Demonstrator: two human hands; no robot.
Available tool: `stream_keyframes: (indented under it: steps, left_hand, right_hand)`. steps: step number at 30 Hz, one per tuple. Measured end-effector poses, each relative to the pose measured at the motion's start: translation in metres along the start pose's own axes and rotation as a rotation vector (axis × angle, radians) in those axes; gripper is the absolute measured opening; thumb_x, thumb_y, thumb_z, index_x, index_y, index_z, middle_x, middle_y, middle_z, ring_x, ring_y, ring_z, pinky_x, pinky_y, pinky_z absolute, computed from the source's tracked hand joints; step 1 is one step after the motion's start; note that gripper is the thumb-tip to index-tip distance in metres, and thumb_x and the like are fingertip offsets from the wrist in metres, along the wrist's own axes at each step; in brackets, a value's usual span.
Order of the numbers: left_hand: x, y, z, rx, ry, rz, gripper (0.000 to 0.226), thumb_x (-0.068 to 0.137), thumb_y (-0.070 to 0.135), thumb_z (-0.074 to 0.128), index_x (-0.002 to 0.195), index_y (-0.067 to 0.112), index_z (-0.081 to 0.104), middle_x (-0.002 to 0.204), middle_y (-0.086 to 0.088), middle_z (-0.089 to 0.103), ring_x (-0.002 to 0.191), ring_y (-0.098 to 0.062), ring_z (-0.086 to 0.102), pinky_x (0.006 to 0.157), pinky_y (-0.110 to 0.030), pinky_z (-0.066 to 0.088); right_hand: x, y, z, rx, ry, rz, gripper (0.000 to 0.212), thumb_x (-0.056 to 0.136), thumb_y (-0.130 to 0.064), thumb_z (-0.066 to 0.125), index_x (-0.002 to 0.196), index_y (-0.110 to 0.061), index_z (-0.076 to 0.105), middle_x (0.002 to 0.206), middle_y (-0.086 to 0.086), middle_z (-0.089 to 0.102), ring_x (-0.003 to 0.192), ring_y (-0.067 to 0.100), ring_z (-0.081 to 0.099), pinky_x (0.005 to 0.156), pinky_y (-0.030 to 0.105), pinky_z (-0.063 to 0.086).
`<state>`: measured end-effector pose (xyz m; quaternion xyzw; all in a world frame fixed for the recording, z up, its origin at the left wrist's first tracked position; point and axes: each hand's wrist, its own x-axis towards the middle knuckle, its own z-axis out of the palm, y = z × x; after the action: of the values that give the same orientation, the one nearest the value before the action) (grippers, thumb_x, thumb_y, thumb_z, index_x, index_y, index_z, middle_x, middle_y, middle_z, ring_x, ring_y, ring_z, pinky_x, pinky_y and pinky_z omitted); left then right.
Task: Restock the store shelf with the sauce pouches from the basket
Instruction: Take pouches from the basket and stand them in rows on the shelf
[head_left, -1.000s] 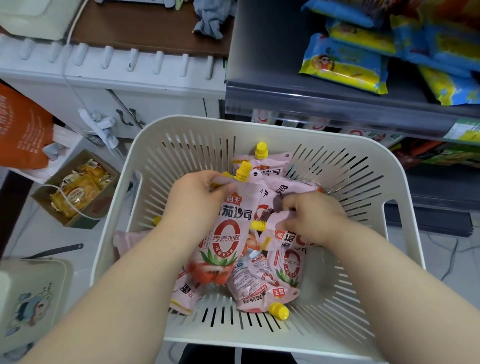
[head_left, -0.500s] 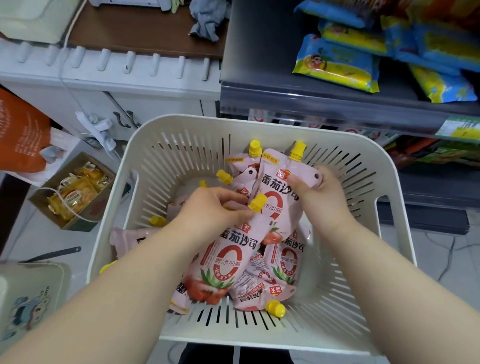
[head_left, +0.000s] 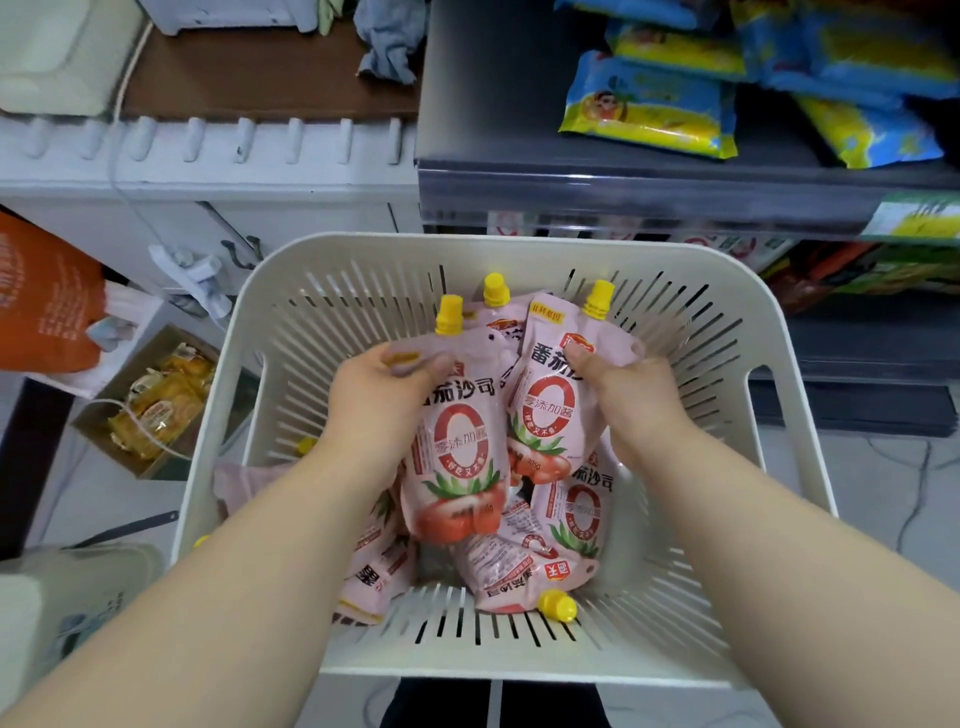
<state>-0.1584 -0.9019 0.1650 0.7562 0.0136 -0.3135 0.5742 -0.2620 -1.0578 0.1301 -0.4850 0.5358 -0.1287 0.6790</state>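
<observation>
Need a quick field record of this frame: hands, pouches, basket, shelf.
left hand: grips a sauce pouch near its yellow cap
right hand: grips a second pouch at its top
held pouches: upright, caps up, inside the basket
basket: white, slotted; loose pouches lie on its bottom
shelf: grey, beyond the basket; snack packs on it
</observation>
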Motion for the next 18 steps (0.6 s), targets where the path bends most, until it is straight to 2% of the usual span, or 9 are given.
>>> stream_keyframes:
  steps: [1, 3, 7, 11, 15, 18]
  left_hand:
    - [0.002, -0.001, 0.0, -0.058, -0.009, -0.02, 0.009, 0.082, 0.005, 0.067, 0.086, 0.013, 0.071, 0.078, -0.003, 0.074, 0.073, -0.018, 0.071, 0.071, -0.033, 0.059]
    - [0.004, -0.005, 0.001, -0.084, -0.036, -0.07, 0.009, 0.082, 0.004, 0.067, 0.085, 0.012, 0.07, 0.078, -0.004, 0.074, 0.071, -0.02, 0.071, 0.071, -0.035, 0.059]
    - [0.004, -0.013, 0.004, -0.091, -0.113, -0.218, 0.007, 0.077, 0.01, 0.073, 0.083, 0.011, 0.069, 0.079, -0.01, 0.075, 0.07, -0.024, 0.071, 0.072, -0.036, 0.058]
    - [0.004, -0.019, 0.005, 0.034, -0.245, -0.306, 0.031, 0.07, 0.02, 0.079, 0.096, 0.007, 0.069, 0.088, -0.013, 0.074, 0.079, -0.028, 0.072, 0.077, -0.039, 0.057]
    - [0.0, -0.021, 0.008, 0.285, -0.295, -0.288, 0.032, 0.062, 0.025, 0.085, 0.088, 0.016, 0.067, 0.088, -0.008, 0.073, 0.082, -0.026, 0.07, 0.081, -0.04, 0.056]
    - [0.003, -0.021, 0.006, 0.43, -0.358, -0.306, 0.059, 0.051, 0.036, 0.09, 0.1, 0.016, 0.064, 0.095, -0.005, 0.071, 0.086, -0.023, 0.069, 0.084, -0.04, 0.055]
  right_hand:
    - [-0.001, -0.001, -0.001, 0.041, -0.019, 0.03, 0.01, 0.08, -0.009, 0.071, 0.088, -0.01, 0.066, 0.084, 0.007, 0.072, 0.073, 0.023, 0.07, 0.076, 0.041, 0.057]
    - [-0.001, -0.002, -0.002, 0.09, -0.03, 0.115, 0.025, 0.078, -0.01, 0.073, 0.1, -0.003, 0.065, 0.089, 0.011, 0.073, 0.077, 0.026, 0.071, 0.079, 0.045, 0.057]
    - [-0.003, -0.002, -0.002, 0.061, -0.058, 0.203, 0.046, 0.071, -0.017, 0.079, 0.111, -0.003, 0.062, 0.099, 0.014, 0.073, 0.086, 0.032, 0.071, 0.083, 0.054, 0.054]
    - [-0.002, -0.001, -0.001, 0.058, -0.037, 0.184, 0.037, 0.074, -0.014, 0.077, 0.106, -0.002, 0.063, 0.098, 0.017, 0.072, 0.085, 0.032, 0.071, 0.081, 0.052, 0.055]
    - [-0.002, 0.0, 0.0, 0.065, -0.022, 0.146, 0.021, 0.078, -0.011, 0.074, 0.096, -0.004, 0.064, 0.098, 0.017, 0.072, 0.086, 0.032, 0.07, 0.081, 0.05, 0.056]
    - [0.0, 0.001, 0.0, 0.061, -0.02, 0.151, 0.024, 0.077, -0.013, 0.075, 0.097, -0.004, 0.064, 0.097, 0.017, 0.072, 0.085, 0.032, 0.071, 0.081, 0.051, 0.056]
